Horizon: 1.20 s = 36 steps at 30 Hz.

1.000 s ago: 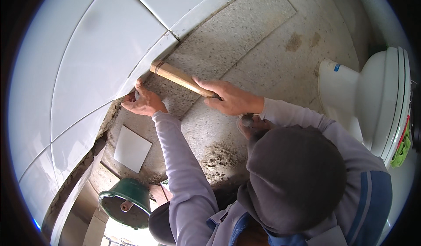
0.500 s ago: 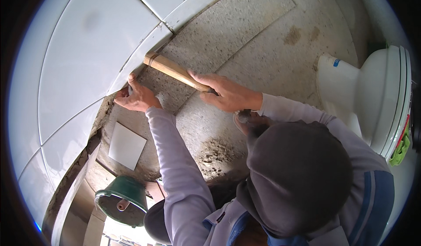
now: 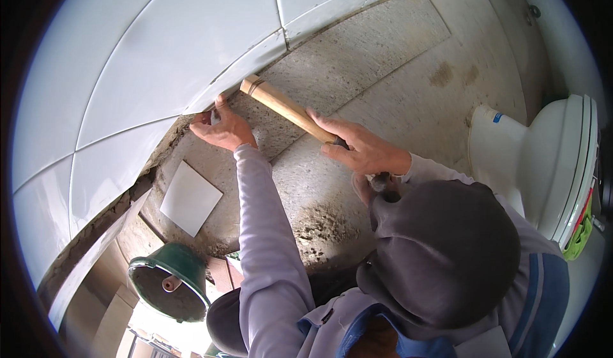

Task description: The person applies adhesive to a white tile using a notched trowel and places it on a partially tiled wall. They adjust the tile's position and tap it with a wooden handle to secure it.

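My right hand (image 3: 367, 147) grips a hammer by the dark collar end of its wooden handle (image 3: 287, 110). The handle slants up and left, its free end close to the lower edge of the white wall tiles (image 3: 185, 38); contact cannot be made out. Below that hand shows a rounded metal part (image 3: 383, 180), apparently the hammer's head. At the tiles' bottom edge is my left hand (image 3: 225, 128), thumb raised and fingers curled. Something small and pale sits between them, too hidden to name.
A loose white tile piece (image 3: 191, 198) lies on the grey floor (image 3: 396, 83). A tipped green bucket (image 3: 179, 268) stands lower left, near crumbly mortar debris (image 3: 319, 227). To the right is a white toilet (image 3: 549, 160). A dark cap (image 3: 447, 249) covers the lower right.
The view has shifted, so the tiles, hands and hammer appear further right. Both hands keep nearly the same places along the tile edge, with the same grips.
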Available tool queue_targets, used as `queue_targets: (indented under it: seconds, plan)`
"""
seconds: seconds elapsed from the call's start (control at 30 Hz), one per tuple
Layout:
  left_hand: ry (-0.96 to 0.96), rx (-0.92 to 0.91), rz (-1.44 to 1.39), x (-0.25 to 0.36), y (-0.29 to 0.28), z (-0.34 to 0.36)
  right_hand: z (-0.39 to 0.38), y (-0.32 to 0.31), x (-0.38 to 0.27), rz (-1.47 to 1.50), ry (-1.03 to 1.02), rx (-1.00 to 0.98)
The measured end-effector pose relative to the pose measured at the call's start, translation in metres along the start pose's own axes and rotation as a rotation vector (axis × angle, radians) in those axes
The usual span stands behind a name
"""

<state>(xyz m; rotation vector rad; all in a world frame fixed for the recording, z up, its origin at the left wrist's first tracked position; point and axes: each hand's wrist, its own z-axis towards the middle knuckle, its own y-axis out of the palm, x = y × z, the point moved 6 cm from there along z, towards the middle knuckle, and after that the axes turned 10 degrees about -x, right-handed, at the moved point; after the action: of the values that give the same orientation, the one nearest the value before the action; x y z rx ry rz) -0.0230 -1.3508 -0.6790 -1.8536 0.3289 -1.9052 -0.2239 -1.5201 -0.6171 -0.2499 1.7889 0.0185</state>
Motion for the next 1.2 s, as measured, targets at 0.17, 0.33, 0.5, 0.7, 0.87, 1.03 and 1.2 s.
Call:
queue_targets:
  seconds: [0.17,0.33,0.5,0.7,0.87,1.03,1.2]
  plan:
    - [0.014,-0.010,0.101,0.002,-0.001,0.002,0.006,-0.006,-0.003,-0.131,-0.079,0.048]
    - [-0.029,0.011,-0.023,0.004,-0.003,-0.001,0.007,-0.006,-0.004,-0.141,0.025,0.063]
    - [-0.106,-0.031,-0.077,0.003,-0.005,-0.001,0.013,0.003,-0.010,-0.206,0.109,-0.086]
    - [-0.094,-0.003,-0.043,0.007,-0.006,-0.002,0.018,0.005,-0.007,-0.081,0.201,-0.104]
    - [-0.152,-0.033,-0.102,0.005,-0.006,-0.003,0.018,0.014,0.004,0.006,0.332,-0.137]
    - [-0.132,-0.018,-0.068,0.006,-0.008,-0.001,0.022,0.015,0.002,0.083,0.248,-0.065]
    - [-0.173,-0.022,-0.083,0.002,-0.006,-0.001,0.016,0.016,0.014,0.109,0.374,-0.050]
